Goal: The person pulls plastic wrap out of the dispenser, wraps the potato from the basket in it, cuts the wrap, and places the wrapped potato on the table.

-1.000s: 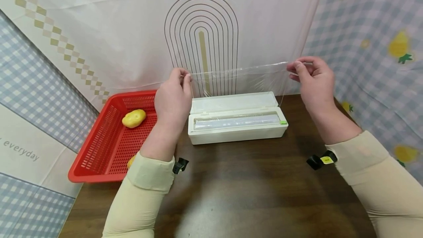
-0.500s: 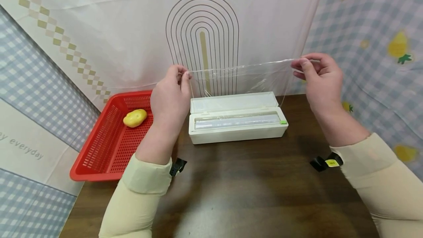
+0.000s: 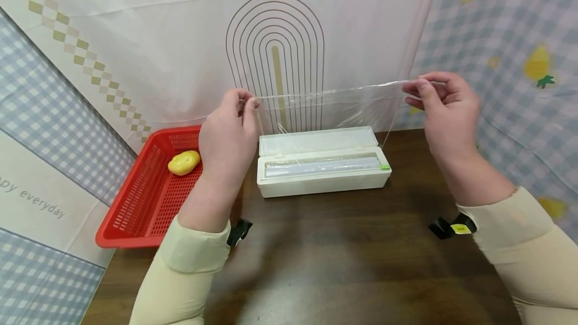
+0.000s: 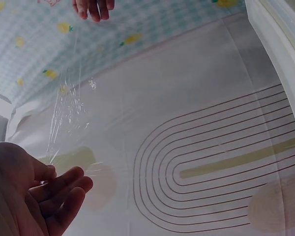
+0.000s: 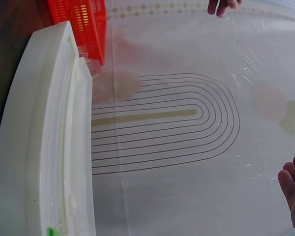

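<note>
Head view: and we're up high, looking forward and down across the table [image 3: 334, 265], far enough back to frame the white box [image 3: 322, 185] and red basket [image 3: 105, 238] together.
Left wrist view: in close, the left hand [image 3: 228, 137] near the lens, facing the backdrop [image 4: 177, 78], the right hand [image 3: 451, 119] small up top.
Right wrist view: rolled the opposite way, white box looming large, left hand distant!
Arch print [image 3: 277, 74]: all three catch it, upright from the head, sideways from both wrists.
</note>
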`<state>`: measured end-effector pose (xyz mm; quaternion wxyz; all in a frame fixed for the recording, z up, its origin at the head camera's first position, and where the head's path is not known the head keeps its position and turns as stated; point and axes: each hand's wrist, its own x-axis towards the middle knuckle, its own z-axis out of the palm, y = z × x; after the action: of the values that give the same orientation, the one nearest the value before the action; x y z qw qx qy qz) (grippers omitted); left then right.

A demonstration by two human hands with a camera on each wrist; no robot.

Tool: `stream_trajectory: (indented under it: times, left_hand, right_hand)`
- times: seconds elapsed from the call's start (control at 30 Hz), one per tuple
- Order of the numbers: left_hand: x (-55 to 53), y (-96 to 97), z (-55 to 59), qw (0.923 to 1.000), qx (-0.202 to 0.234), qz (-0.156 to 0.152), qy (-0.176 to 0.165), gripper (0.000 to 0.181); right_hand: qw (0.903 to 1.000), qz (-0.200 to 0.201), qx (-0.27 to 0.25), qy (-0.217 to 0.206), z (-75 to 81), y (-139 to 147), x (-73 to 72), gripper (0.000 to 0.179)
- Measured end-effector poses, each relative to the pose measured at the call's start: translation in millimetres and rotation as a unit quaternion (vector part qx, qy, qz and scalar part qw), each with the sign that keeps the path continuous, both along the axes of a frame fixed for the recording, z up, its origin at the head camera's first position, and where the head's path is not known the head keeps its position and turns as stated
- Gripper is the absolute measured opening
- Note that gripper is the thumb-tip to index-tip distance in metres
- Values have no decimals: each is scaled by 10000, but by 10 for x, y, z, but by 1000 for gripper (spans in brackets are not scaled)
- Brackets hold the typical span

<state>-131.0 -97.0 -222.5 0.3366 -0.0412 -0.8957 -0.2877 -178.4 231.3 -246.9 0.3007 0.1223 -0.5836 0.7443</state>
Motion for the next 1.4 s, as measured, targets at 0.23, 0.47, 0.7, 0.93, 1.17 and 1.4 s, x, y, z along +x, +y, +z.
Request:
stream_trajectory:
  times: [0.23,0.47,0.7,0.93,1.17,1.4]
  left_hand:
    - [121,-6,43,10000,-30,-24,83,24]
    - [302,-38,50,9985,-255,-158,452,23]
    - [523,-81,5,9945,-718,-263,719,20]
    - [730,-157,-84,9893,-640,-955,900,11]
    - [915,-260,-234,9798,-842,-1770,404,15]
    - [1052,-362,-396,9776,-949,-1878,99,18]
  right_hand:
    - [9995,80,-246,182,42,2,100,20]
    - [9983,164,-271,482,68,39,247,21]
    - [9956,159,111,917,-5,114,475,20]
    - [9873,42,583,1479,-117,205,702,14]
    - [9756,1127,688,1753,-247,326,919,5]
    - [9481,2191,816,2157,-372,329,1096,6]
